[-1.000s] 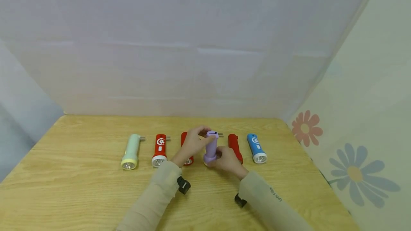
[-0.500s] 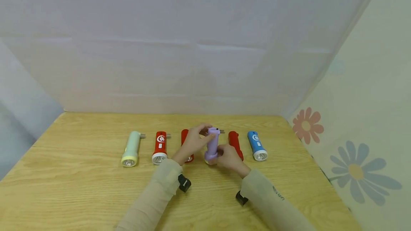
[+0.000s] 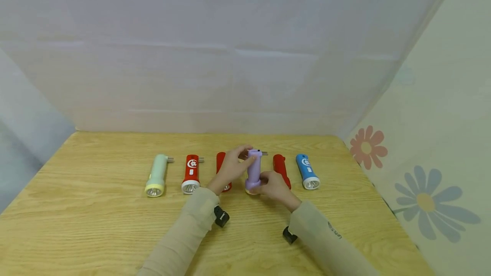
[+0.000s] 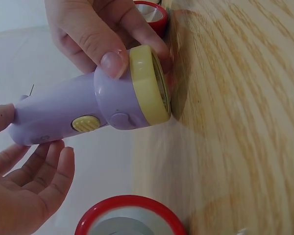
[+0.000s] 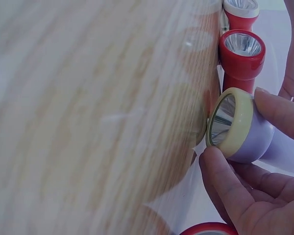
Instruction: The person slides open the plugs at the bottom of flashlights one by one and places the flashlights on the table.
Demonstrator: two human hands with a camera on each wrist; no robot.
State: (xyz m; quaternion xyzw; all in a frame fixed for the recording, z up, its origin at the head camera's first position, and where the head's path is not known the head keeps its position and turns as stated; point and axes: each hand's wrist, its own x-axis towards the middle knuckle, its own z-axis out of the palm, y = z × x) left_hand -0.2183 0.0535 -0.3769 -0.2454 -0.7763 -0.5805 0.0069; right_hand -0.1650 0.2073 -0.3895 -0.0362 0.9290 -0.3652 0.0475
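Lilac smooth cylindrical flashlight (image 4: 81, 100), ribbed yellow oval switch (image 4: 85, 123), 2 hands (image 3: 232, 167) (image 3: 275, 185) pinching its ends, grained wooden table (image 3: 96, 212)

One green torch (image 3: 157, 172), three red torches (image 3: 191, 170), one purple torch (image 3: 253, 171) and one blue torch (image 3: 306, 169): six in all. One left hand (image 3: 231, 167), one right hand (image 3: 274, 187), two sleeves (image 3: 188, 225), one table (image 3: 96, 208).

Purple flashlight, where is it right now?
In the head view, the purple flashlight is just right of centre, held by the left hand and right hand, with a red flashlight to its right.
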